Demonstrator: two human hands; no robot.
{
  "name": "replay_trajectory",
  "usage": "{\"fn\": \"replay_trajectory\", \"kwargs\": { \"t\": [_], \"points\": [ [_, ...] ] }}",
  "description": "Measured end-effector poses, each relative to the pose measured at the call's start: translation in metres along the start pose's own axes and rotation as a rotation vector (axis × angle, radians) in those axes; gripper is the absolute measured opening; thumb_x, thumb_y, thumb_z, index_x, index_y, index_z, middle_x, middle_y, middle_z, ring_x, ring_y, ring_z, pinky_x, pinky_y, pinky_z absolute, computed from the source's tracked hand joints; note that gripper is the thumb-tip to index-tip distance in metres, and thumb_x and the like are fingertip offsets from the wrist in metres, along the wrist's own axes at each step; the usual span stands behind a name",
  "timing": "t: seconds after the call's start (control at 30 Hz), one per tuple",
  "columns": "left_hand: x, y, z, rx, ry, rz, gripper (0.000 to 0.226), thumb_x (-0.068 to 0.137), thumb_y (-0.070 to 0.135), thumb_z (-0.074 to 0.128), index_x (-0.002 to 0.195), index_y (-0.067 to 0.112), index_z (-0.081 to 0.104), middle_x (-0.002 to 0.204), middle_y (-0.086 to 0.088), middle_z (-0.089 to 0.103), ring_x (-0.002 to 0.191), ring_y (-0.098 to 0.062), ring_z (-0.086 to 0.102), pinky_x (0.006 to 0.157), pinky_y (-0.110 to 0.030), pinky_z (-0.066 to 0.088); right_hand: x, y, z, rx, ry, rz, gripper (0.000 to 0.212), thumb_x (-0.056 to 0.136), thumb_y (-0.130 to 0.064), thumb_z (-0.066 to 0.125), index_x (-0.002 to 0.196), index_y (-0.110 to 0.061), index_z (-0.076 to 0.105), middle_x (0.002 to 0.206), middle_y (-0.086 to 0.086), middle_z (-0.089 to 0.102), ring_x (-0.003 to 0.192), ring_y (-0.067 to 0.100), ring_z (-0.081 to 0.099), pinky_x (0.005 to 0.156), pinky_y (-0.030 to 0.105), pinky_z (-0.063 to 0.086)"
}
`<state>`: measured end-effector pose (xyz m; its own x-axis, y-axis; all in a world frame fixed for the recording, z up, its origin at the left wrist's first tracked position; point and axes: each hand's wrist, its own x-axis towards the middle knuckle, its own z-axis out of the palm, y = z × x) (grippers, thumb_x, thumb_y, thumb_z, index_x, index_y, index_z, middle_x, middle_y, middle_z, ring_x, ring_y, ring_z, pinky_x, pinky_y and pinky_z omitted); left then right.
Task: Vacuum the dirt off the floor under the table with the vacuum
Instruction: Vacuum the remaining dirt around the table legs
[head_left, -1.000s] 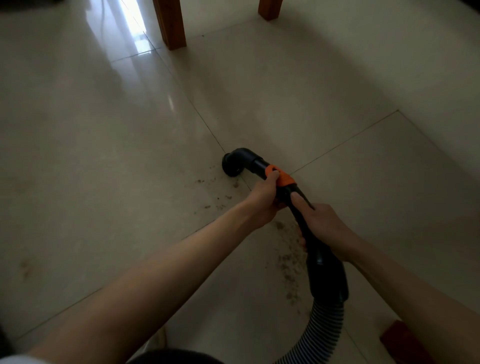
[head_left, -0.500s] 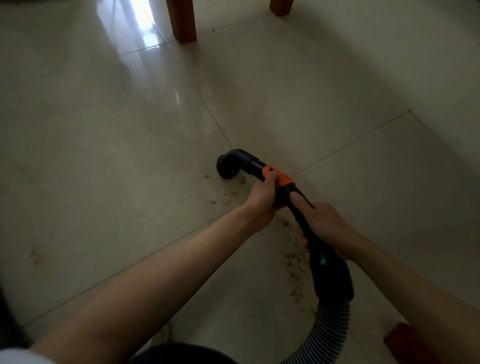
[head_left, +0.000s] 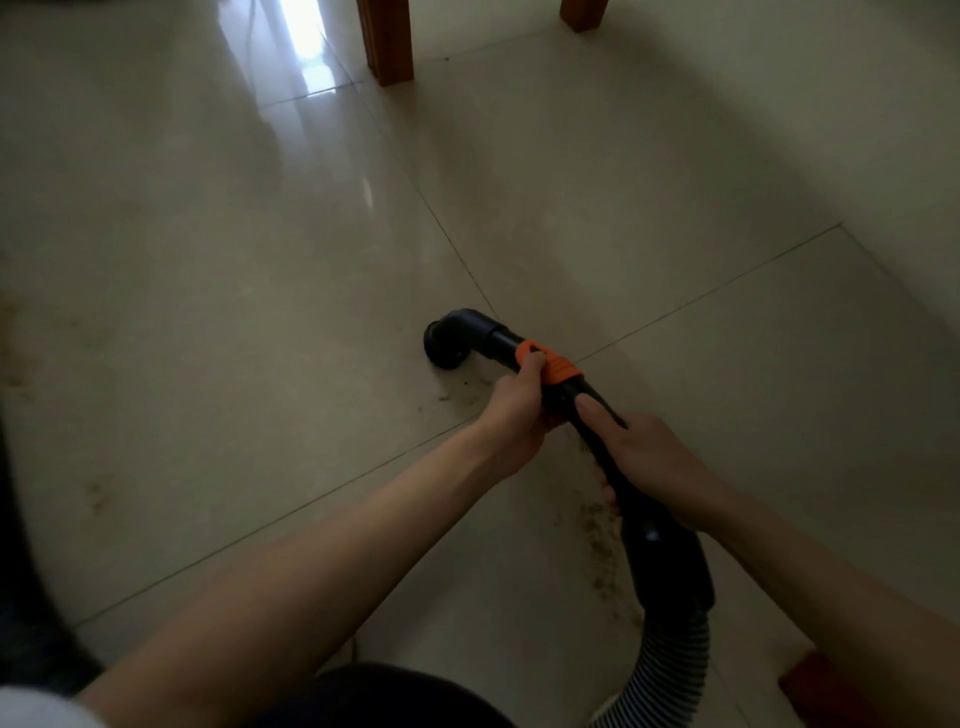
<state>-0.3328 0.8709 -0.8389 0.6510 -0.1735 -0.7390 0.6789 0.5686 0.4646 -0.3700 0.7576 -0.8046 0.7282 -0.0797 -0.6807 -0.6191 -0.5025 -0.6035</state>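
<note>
The vacuum (head_left: 582, 410) lies low in front of me, its black elbow nozzle (head_left: 451, 340) set mouth-down on the pale tiled floor (head_left: 218, 322), just left of where two grout lines cross. My left hand (head_left: 511, 413) grips the black tube right behind the orange collar (head_left: 551, 366), fingers (head_left: 530, 358) curled round it with the thumb on the collar's edge. My right hand (head_left: 652, 457) holds the tube further back, closed round it, the thumb lying straight along the top. Behind that hand the tube widens into a thick black cuff (head_left: 670, 566), and a ribbed grey hose (head_left: 670, 670) curves down from it toward the bottom edge.

Dirt (head_left: 597, 540) lies scattered in brown specks on the floor beside and under the tube near my right hand, with a few thinner crumbs (head_left: 457, 397) just behind the nozzle. Faint brownish smudges (head_left: 93, 493) mark the tile far to the left. Two wooden table legs (head_left: 387, 41) stand at the top, well apart from the nozzle. A reddish-brown object (head_left: 815, 680), partly hidden, sits at the lower right.
</note>
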Motion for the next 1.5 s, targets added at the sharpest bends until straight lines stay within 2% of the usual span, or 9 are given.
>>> {"fn": "replay_trajectory", "kwargs": {
  "t": [0.17, 0.4, 0.67, 0.73, 0.9, 1.07, 1.27, 1.37, 1.5],
  "points": [
    [0.004, 0.013, 0.010, 0.010, -0.019, -0.010, 0.020, 0.100, 0.024, 0.039, 0.086, 0.012, 0.047, 0.086, -0.007, 0.055, 0.075, -0.019, 0.056, 0.064, -0.028, 0.049, 0.006, -0.011, -0.001, -0.015, 0.059, -0.025, 0.047, 0.091, -0.054, 0.049, 0.077, -0.009, 0.050, 0.057, 0.010, 0.055, 0.041, 0.020, 0.055, 0.042, 0.026, 0.044],
    [-0.003, 0.011, -0.026, -0.028, 0.031, 0.060, 0.020, 0.100, 0.026, 0.037, 0.094, 0.011, 0.049, 0.093, -0.010, 0.054, 0.082, -0.020, 0.056, 0.071, -0.030, 0.050, 0.003, -0.017, 0.016, -0.062, -0.118, -0.049, 0.043, 0.093, -0.050, 0.048, 0.077, -0.010, 0.053, 0.054, 0.005, 0.054, 0.038, 0.015, 0.053, 0.040, 0.022, 0.043],
    [0.014, 0.030, -0.016, -0.039, 0.025, 0.036, 0.026, 0.100, 0.029, 0.038, 0.115, 0.009, 0.043, 0.104, -0.013, 0.056, 0.087, -0.022, 0.058, 0.070, -0.032, 0.049, 0.011, -0.032, 0.021, -0.079, 0.024, -0.115, 0.045, 0.094, -0.050, 0.048, 0.076, -0.009, 0.052, 0.056, 0.007, 0.055, 0.043, 0.020, 0.054, 0.044, 0.027, 0.046],
    [0.014, 0.030, -0.019, -0.030, 0.035, 0.044, 0.023, 0.100, 0.029, 0.037, 0.110, 0.010, 0.045, 0.102, -0.012, 0.056, 0.086, -0.022, 0.058, 0.071, -0.032, 0.049, 0.011, -0.034, 0.021, -0.071, -0.010, -0.112, 0.045, 0.094, -0.050, 0.048, 0.076, -0.008, 0.053, 0.055, 0.007, 0.055, 0.043, 0.020, 0.054, 0.043, 0.026, 0.046],
    [0.001, 0.020, -0.037, -0.113, 0.106, 0.160, 0.026, 0.100, 0.027, 0.035, 0.077, 0.017, 0.045, 0.073, -0.002, 0.048, 0.067, -0.014, 0.049, 0.066, -0.029, 0.044, 0.009, -0.032, 0.029, -0.096, -0.195, -0.082, 0.042, 0.093, -0.050, 0.048, 0.080, -0.010, 0.053, 0.053, 0.005, 0.055, 0.041, 0.017, 0.054, 0.044, 0.025, 0.046],
    [-0.012, 0.004, -0.058, -0.133, 0.188, 0.238, 0.027, 0.097, 0.022, 0.037, 0.072, 0.015, 0.044, 0.070, -0.004, 0.046, 0.067, -0.017, 0.049, 0.069, -0.034, 0.046, -0.001, -0.031, 0.035, -0.153, -0.306, -0.065, 0.042, 0.094, -0.049, 0.047, 0.079, -0.010, 0.050, 0.055, 0.005, 0.053, 0.036, 0.012, 0.051, 0.039, 0.020, 0.042],
    [-0.007, 0.022, -0.049, -0.106, 0.094, 0.167, 0.022, 0.099, 0.027, 0.038, 0.086, 0.014, 0.050, 0.083, -0.008, 0.054, 0.078, -0.020, 0.055, 0.074, -0.034, 0.049, -0.001, -0.032, 0.042, -0.270, -0.062, -0.171, 0.040, 0.093, -0.054, 0.045, 0.076, -0.017, 0.049, 0.055, 0.002, 0.055, 0.037, 0.011, 0.051, 0.040, 0.019, 0.040],
    [-0.002, 0.027, -0.033, -0.065, 0.093, 0.077, 0.025, 0.100, 0.032, 0.035, 0.089, 0.015, 0.050, 0.084, -0.008, 0.054, 0.076, -0.019, 0.055, 0.070, -0.033, 0.048, -0.004, -0.033, 0.035, -0.344, 0.071, -0.175, 0.039, 0.092, -0.058, 0.044, 0.080, -0.021, 0.050, 0.058, 0.001, 0.058, 0.038, 0.011, 0.053, 0.040, 0.020, 0.040],
    [0.003, 0.025, -0.009, -0.035, 0.139, -0.066, 0.024, 0.096, 0.036, 0.043, 0.093, 0.012, 0.048, 0.076, -0.005, 0.049, 0.067, -0.017, 0.050, 0.062, -0.030, 0.045, -0.015, -0.026, 0.033, -0.406, 0.192, -0.122, 0.038, 0.091, -0.057, 0.044, 0.095, -0.021, 0.054, 0.071, -0.003, 0.056, 0.055, 0.011, 0.054, 0.047, 0.026, 0.035]
  ]
}}
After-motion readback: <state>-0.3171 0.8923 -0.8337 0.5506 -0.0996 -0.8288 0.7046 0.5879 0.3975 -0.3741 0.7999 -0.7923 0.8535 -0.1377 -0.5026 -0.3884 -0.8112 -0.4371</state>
